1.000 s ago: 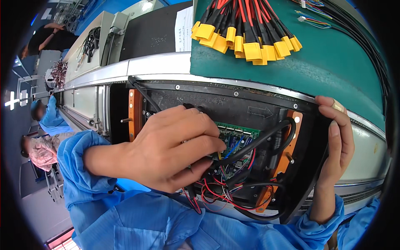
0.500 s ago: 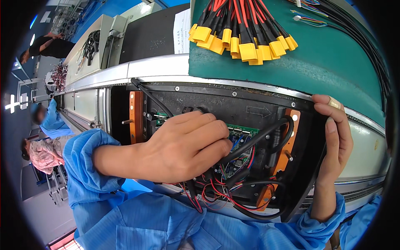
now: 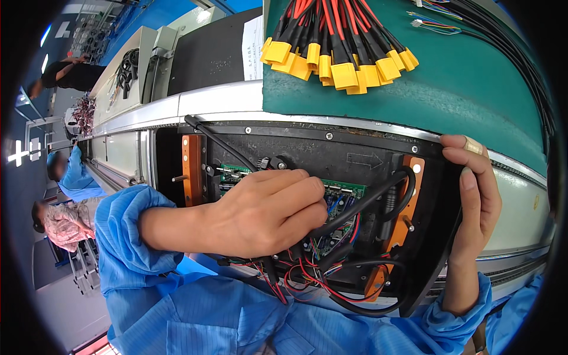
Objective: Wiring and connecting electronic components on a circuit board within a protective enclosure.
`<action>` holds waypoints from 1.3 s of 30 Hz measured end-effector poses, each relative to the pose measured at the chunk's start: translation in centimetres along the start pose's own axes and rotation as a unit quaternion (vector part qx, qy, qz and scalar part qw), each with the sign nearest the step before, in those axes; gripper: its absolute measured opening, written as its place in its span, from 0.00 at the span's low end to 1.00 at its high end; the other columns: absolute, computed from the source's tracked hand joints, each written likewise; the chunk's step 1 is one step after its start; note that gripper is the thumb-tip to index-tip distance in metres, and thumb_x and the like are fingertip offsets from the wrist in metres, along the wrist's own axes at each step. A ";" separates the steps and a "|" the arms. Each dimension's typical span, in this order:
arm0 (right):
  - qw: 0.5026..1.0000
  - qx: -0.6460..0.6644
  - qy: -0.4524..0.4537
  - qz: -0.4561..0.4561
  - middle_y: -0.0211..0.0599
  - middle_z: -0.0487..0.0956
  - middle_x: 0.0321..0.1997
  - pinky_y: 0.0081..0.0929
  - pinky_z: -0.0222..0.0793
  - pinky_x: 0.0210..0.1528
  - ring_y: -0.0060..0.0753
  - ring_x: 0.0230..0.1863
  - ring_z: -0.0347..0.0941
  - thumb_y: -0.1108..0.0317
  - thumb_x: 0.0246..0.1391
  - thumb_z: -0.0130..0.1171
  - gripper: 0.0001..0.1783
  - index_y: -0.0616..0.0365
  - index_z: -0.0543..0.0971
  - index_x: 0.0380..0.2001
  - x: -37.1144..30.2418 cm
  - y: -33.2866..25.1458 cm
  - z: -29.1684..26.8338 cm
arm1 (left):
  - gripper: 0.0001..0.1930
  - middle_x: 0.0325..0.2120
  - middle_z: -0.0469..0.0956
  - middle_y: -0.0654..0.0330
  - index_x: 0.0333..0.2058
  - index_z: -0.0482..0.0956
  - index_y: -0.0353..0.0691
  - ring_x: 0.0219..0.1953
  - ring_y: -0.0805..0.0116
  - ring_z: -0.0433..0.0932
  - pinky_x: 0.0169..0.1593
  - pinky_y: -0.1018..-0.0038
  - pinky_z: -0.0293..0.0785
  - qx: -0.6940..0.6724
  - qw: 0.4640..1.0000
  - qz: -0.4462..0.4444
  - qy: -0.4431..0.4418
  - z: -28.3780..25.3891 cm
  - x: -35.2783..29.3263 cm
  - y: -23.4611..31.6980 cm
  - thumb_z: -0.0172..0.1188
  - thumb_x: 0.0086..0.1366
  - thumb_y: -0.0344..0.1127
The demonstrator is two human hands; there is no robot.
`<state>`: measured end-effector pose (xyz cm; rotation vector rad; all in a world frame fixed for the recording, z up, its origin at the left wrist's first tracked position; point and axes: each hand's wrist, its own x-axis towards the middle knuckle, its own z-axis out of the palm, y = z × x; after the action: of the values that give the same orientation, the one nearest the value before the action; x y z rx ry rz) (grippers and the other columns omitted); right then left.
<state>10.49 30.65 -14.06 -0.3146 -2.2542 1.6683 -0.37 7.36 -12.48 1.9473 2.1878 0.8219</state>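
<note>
L hand over mid of open black box, fingers bent by thick black cable; can't tell if grip pinches cable, b/c tips hid. Green board lies in box, partly under L hand. R hand at box's far R corner, fingers loosely bent, touching edge, prob. to keep box still; can't tell how tight. Yellow plugs bunched on green bench, prob. for easy reach. Marks: arrow outline in box, faint writing nearby; paper sheet w/ small print.
</note>
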 end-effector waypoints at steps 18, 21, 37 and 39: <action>1.000 -0.011 -0.014 -0.009 0.44 0.75 0.44 0.34 0.56 0.54 0.38 0.47 0.66 0.69 0.54 0.42 0.14 0.62 0.76 0.36 0.2 -0.1 -0.1 | 0.05 0.30 0.66 0.56 0.29 0.69 0.33 0.24 0.62 0.65 0.27 0.73 0.64 -0.052 0.997 -0.028 -0.050 -0.5 -0.1 -0.6 0.53 0.51 0.24; 1.000 0.005 -0.004 -0.003 0.44 0.75 0.44 0.34 0.55 0.55 0.37 0.47 0.66 0.69 0.55 0.42 0.14 0.62 0.77 0.36 0.2 0.2 0.2 | 0.07 0.32 0.69 0.52 0.31 0.72 0.29 0.26 0.61 0.68 0.29 0.74 0.68 -0.068 0.995 -0.036 -0.069 -1.3 -0.1 -0.9 0.56 0.51 0.23; 0.999 0.036 -0.008 -0.005 0.41 0.76 0.44 0.30 0.54 0.55 0.33 0.46 0.65 0.71 0.55 0.43 0.13 0.63 0.76 0.36 1.6 0.8 1.9 | 0.10 0.30 0.70 0.54 0.28 0.71 0.33 0.26 0.59 0.68 0.31 0.72 0.67 0.008 0.975 -0.211 -0.064 -2.2 1.5 1.3 0.61 0.45 0.24; 0.999 0.035 -0.005 -0.007 0.41 0.76 0.44 0.29 0.54 0.54 0.33 0.46 0.65 0.71 0.55 0.43 0.13 0.63 0.76 0.36 1.2 0.5 1.5 | 0.10 0.29 0.70 0.55 0.28 0.71 0.33 0.25 0.60 0.67 0.30 0.72 0.67 0.011 0.976 -0.209 -0.061 -2.0 1.6 1.9 0.61 0.45 0.24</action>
<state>8.85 29.91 -14.83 -0.2731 -2.1945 1.7395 0.15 8.32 -9.46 1.4177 2.4081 0.5939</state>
